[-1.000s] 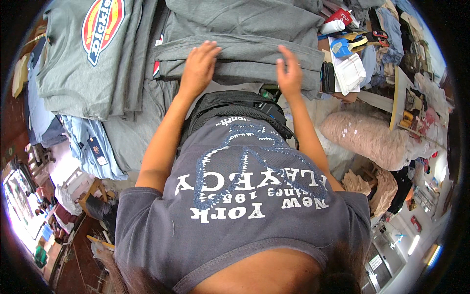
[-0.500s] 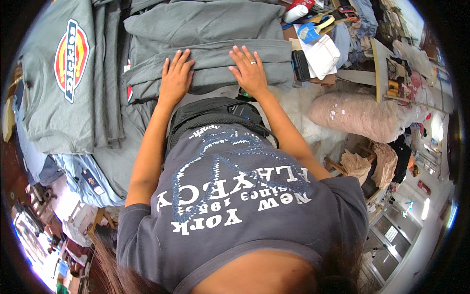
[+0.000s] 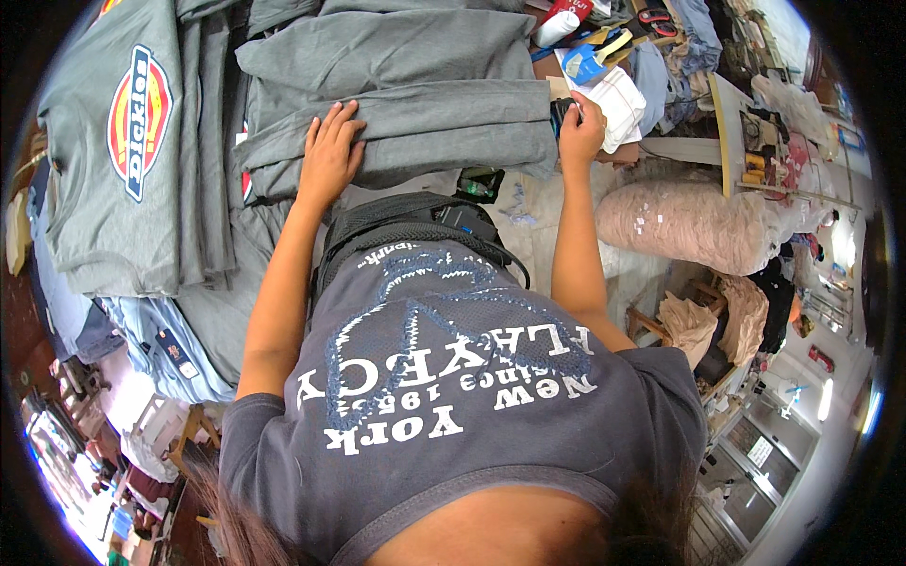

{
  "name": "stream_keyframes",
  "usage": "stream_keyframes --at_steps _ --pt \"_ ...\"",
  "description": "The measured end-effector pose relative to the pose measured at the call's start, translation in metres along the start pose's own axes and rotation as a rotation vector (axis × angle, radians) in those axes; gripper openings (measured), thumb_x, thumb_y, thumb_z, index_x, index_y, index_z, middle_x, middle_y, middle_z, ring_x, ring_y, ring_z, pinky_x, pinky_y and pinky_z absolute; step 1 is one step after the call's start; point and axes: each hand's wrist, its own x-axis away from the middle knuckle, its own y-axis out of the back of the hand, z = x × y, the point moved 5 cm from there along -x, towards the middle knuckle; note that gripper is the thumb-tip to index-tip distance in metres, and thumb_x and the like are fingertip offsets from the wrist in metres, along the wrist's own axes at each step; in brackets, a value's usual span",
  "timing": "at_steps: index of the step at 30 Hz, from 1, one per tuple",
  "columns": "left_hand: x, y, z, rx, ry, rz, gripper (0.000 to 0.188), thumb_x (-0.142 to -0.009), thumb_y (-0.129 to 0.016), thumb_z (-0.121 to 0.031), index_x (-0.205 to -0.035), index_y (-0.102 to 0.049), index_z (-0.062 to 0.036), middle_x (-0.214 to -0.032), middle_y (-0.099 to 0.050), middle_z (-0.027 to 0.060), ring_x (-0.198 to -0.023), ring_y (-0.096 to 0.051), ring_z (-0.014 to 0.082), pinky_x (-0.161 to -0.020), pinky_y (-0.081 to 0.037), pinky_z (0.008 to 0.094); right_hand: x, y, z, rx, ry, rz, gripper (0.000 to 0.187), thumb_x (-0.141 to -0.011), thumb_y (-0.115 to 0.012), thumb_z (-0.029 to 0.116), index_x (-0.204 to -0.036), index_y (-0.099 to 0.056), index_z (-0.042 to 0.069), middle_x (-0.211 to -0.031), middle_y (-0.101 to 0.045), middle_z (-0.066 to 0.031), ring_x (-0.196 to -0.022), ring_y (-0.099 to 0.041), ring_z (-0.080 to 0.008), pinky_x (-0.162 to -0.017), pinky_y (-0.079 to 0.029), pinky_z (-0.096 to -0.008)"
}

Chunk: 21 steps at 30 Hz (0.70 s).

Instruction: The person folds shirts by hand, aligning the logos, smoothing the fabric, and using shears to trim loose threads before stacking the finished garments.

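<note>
Apart from each other, the left hand (image 3: 327, 162) rests flat on the folded grey cloth (image 3: 439, 111) beneath it, the right hand (image 3: 581, 135) curls beside a white container (image 3: 620, 110), its grip unclear, and grey shirts (image 3: 99, 231) lie left of both.

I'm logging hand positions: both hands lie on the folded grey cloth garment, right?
Not quite: only the left hand lies on the folded grey cloth garment. The head view shows the right hand off the garment's right end, by the white rectangular container.
</note>
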Motion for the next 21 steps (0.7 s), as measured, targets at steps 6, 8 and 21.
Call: stream_keyframes --at_steps 6,8,21 --pt "0.0 -0.004 -0.003 -0.093 -0.019 -0.019 0.027 -0.075 -0.055 -0.014 -0.101 -0.049 -0.0105 -0.125 -0.041 0.0035 -0.121 -0.031 0.0226 -0.097 -0.023 0.0451 -0.001 -0.03 -0.025 -0.376 -0.256 0.038 0.019 -0.075 -0.053 0.005 -0.094 -0.057 0.001 -0.085 -0.061 -0.0114 -0.072 -0.058 -0.0184 -0.067 -0.045 -0.0284" --pt "0.004 -0.001 -0.011 -0.15 -0.047 -0.034 0.029 -0.074 -0.056 -0.014 -0.103 -0.05 -0.011 -0.124 -0.041 0.0035 -0.12 -0.032 0.0226 -0.097 -0.024 0.0457 -0.003 -0.037 -0.021 -0.392 -0.292 0.069 0.02 -0.077 -0.053 0.006 -0.095 -0.056 0.001 -0.085 -0.061 -0.0115 -0.072 -0.059 -0.0168 -0.066 -0.046 -0.027" --pt "0.024 -0.006 -0.014 -0.074 -0.033 0.029 0.037 -0.077 -0.053 -0.016 -0.113 -0.047 -0.0123 -0.124 -0.042 0.0023 -0.118 -0.034 0.0222 -0.098 -0.023 0.0461 -0.015 -0.035 0.029 0.069 0.291 0.181 0.028 -0.07 -0.055 0.003 -0.097 -0.057 0.01 -0.101 -0.054 -0.0077 -0.096 -0.049 -0.0251 -0.083 -0.036 -0.0372"
